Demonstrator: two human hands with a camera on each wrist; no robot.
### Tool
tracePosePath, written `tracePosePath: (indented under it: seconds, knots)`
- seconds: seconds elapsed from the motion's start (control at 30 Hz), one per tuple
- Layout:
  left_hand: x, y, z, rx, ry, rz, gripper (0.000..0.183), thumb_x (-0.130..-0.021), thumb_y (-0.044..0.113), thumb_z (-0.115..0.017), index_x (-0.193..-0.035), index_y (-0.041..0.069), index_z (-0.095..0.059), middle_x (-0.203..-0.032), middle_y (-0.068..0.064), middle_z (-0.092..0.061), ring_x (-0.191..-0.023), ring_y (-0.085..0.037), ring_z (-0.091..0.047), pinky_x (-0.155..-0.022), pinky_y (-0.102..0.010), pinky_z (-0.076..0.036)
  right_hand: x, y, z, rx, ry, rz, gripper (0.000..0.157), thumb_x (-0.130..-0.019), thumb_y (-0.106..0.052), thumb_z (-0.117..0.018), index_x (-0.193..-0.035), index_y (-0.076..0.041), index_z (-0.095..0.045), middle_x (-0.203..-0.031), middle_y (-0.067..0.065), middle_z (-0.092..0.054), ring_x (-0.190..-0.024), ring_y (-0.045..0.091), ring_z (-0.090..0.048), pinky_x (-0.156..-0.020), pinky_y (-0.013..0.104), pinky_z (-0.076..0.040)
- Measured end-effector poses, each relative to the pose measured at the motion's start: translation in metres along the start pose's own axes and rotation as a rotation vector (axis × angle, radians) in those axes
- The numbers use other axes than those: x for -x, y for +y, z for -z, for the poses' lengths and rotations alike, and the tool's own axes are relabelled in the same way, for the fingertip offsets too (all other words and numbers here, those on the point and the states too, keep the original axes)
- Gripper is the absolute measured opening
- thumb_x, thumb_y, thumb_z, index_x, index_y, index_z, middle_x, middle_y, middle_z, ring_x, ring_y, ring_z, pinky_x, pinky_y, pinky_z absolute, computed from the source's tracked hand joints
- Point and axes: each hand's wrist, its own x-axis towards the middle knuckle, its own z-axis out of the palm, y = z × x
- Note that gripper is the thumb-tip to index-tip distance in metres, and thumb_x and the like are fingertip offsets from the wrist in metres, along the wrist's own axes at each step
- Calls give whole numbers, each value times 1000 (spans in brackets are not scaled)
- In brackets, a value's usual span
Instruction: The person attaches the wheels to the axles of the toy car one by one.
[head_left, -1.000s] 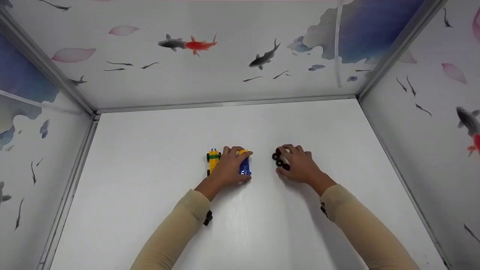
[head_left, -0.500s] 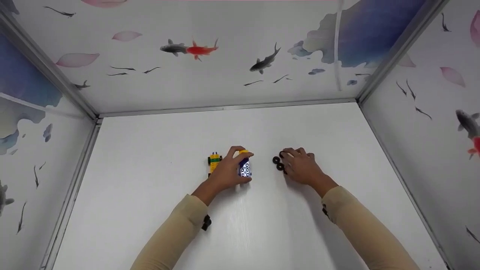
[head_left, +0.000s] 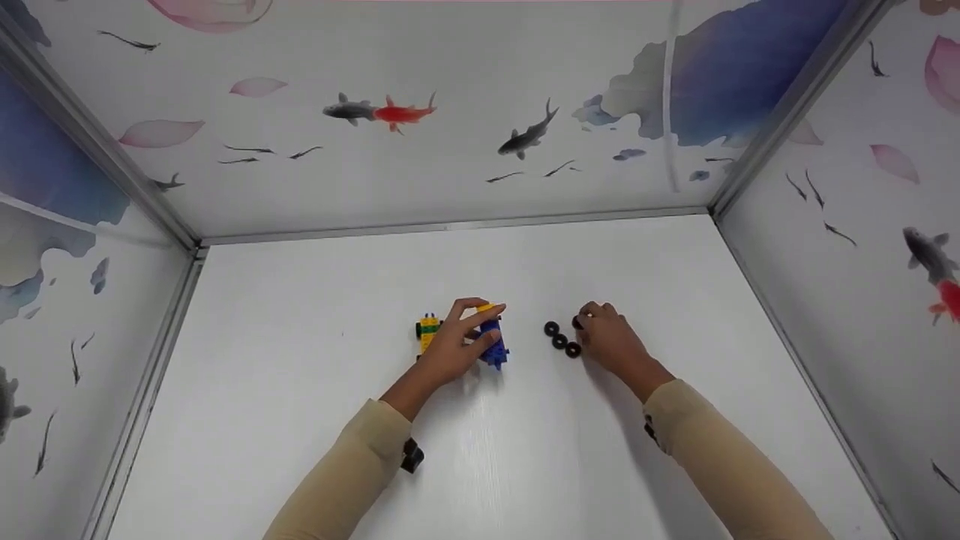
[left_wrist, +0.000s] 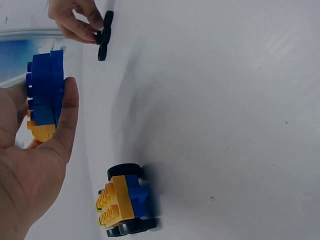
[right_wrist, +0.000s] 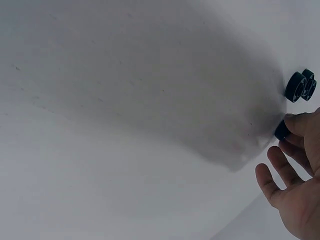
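Observation:
My left hand [head_left: 450, 351] holds a blue toy-block car body [head_left: 493, 354] with a yellow block at its far end. In the left wrist view, the fingers and thumb grip this body [left_wrist: 46, 87] above the table. The right hand [head_left: 613, 343] pinches a small black toy wheel [right_wrist: 281, 131] between thumb and finger. Several similar black wheels [head_left: 559, 342] lie in a slanting row just left of that hand. Beside my left hand stands a toy car [left_wrist: 121, 200] of yellow, blue and green blocks with black wheels, partly hidden in the head view.
A white tabletop [head_left: 300, 420] lies under both hands. Printed walls with fish, such as the back wall [head_left: 450, 172], enclose it on the back and sides, with metal strips along the edges. A small black device [head_left: 411, 456] shows at the left cuff.
The left hand has turned the blue body, and the thumb now lies across it. My right hand has drawn one wheel away from the others, which now show clearly.

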Motion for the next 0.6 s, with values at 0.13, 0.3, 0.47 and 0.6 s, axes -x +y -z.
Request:
tracePosePath:
  seconds: [0.13, 0.3, 0.47, 0.6]
  knots:
    - [2, 0, 1, 52, 23, -4, 48, -113, 35, -63, -162, 38, -57, -170, -5, -38, -129, -32, -71, -110, -41, -62, 0, 0, 1, -24, 8, -7, 22, -102, -1, -71, -121, 9, -76, -130, 24, -72, -120, 42, -68, -105, 50, -61]
    - [3, 2, 1, 131, 71, 41, 52, -110, 33, -70, -159, 44, -58, -169, -3, -40, -136, -31, -66, -111, -41, -62, 1, 2, 2, -53, 7, -20, 18, -102, 1, -71, -117, 7, -78, -118, 22, -76, -114, 40, -71, -101, 48, -63]
    - [6, 1, 1, 216, 84, 142, 65, -107, 36, -74, -165, 46, -47, -170, -8, -39, -132, -33, -70, -103, -39, -66, 2, 2, 1, -77, 31, -24, 25, -103, 0, -70, -127, 6, -75, -118, 23, -74, -112, 40, -71, -98, 50, -63]
    - [7, -1, 1, 302, 80, 193, 72, -104, 36, -78, -167, 42, -44, -170, -11, -44, -135, -32, -70, -101, -40, -67, 3, -1, 4, -81, 72, -4, 30, -103, 1, -71, -133, 6, -73, -121, 24, -69, -111, 41, -71, -97, 50, -64]
